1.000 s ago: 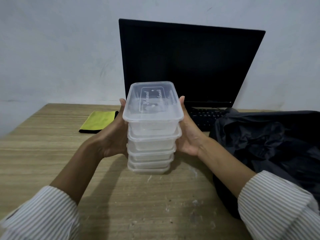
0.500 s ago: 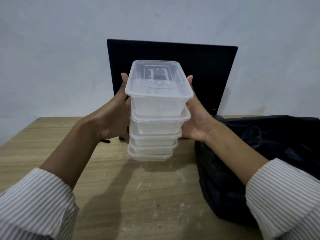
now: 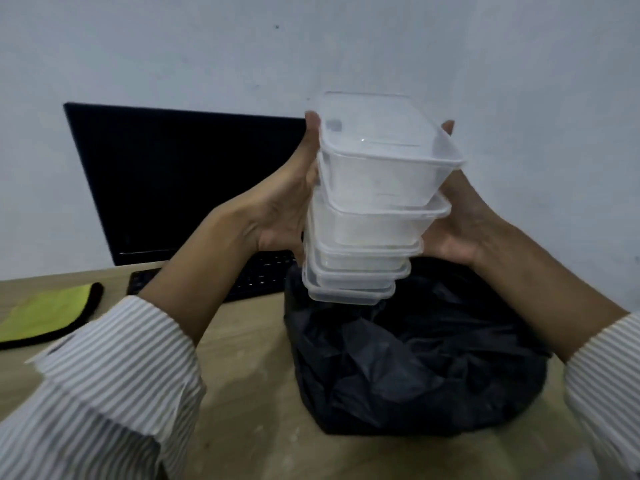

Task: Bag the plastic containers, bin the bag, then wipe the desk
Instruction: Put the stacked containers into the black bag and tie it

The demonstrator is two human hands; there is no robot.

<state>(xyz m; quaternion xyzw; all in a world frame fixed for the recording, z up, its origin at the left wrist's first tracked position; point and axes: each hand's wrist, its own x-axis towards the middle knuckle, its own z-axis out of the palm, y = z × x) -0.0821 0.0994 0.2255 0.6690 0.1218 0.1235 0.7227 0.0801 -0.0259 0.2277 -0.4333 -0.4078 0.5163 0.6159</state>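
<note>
The stack of clear plastic containers [image 3: 375, 202] is held in the air between the two hands, directly above the black bag [image 3: 415, 358]. The stack comprises five nested containers; the top one carries a lid. The stack leans slightly, its top toward the right.

The left hand [image 3: 284, 206] grips the left side of the stack, palm against the container walls, thumb up along the rim of the top container. The right hand [image 3: 457, 220] grips the right side in the same manner, with one fingertip visible above the top rim. Most fingers of both hands are hidden behind the stack. Both forearms emerge from striped white sleeves [image 3: 114, 375].

The black bag sits on the wooden desk [image 3: 249, 393], crumpled, its mouth facing up below the lowest container. The stack does not touch the bag.

Left of the bag, an open laptop [image 3: 180, 181] with a dark screen stands at the back of the desk, its keyboard partly hidden by the left forearm. Further left of the bag, beyond the laptop, a yellow-green cloth [image 3: 45, 313] with a black edge lies flat on the desk. A plain pale wall [image 3: 311, 46] rises behind the bag.
</note>
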